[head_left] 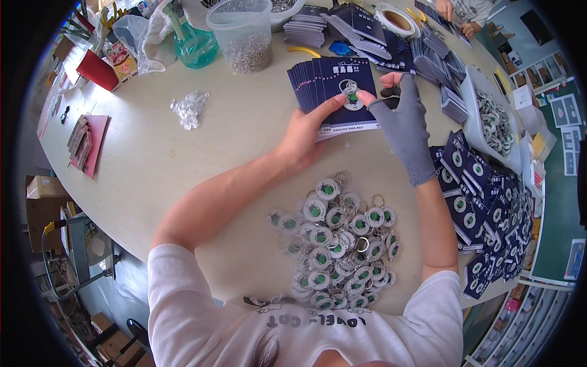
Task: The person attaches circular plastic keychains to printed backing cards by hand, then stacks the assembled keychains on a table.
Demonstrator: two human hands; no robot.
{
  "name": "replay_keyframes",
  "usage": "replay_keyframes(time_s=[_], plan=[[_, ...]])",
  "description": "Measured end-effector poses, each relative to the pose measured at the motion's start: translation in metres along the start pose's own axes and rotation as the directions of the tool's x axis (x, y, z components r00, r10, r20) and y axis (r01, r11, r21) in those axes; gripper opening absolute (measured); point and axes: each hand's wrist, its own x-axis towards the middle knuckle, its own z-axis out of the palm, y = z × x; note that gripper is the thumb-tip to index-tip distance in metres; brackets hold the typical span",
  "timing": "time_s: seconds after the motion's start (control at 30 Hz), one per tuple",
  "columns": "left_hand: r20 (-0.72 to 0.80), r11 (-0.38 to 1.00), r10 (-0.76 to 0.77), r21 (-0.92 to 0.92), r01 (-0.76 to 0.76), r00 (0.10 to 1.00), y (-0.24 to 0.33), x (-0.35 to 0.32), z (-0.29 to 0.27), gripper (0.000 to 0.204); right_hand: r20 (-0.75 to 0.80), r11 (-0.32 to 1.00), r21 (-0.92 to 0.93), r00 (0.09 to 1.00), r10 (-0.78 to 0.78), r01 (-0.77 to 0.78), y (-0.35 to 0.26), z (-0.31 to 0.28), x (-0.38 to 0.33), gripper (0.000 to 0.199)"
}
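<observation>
left hand (302,131), bare, grips a fan of dark blue cards (306,85), thumb pressed on the front card. 1 round keychain (353,103) lies against that card's face, below white lettering; small dark print runs along its pale lower strip. right hand (400,125), in a grey fingerless glove, bends its fingers with the thumb tip beside the keychain; whether it pinches anything, one cannot tell. dark letters, upside down, cross the white shirt (244,342).

a clear tub (235,23) holds small metal pieces; a white tray (472,105) at right holds more keychains. a keychain heap (339,244) fills the space between the forearms. carded keychains (492,208) crowd the right forearm's outer side. farther left are clear bits (191,110) and a teal bottle (197,48).
</observation>
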Motion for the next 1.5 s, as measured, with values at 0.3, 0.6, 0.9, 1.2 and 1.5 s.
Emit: replay_keyframes(time_s=[0.3, 0.6, 0.9, 1.2, 1.5], plan=[[0.037, 0.997, 0.04, 0.072, -0.042, 0.999, -0.003, -0.002, -0.003, 0.037, 0.266, 0.948, 0.294, 0.963, 0.043, -0.123, 0.015, -0.003, 0.003, 0.038], [0.078, 0.997, -0.041, -0.061, 0.045, 0.996, 0.002, -0.005, 0.001, 0.037, 0.274, 0.909, 0.376, 0.959, 0.077, -0.181, 0.022, -0.012, 0.008, 0.027], [0.014, 0.999, 0.004, -0.044, -0.004, 1.0, 0.002, -0.001, -0.003, 0.036, 0.538, 0.952, -0.11, 0.788, 0.3, -0.287, 0.043, -0.152, 0.003, 0.031], [0.104, 0.993, 0.004, 0.114, -0.016, 0.995, -0.011, -0.003, -0.005, 0.036, 0.208, 0.905, -0.097, 0.897, -0.389, 0.415, -0.017, -0.062, -0.018, 0.014], [0.168, 0.975, 0.049, 0.207, -0.084, 0.984, -0.019, 0.002, -0.014, 0.04, 0.249, 0.899, -0.101, 0.886, -0.391, 0.426, -0.005, -0.031, -0.006, 0.014]])
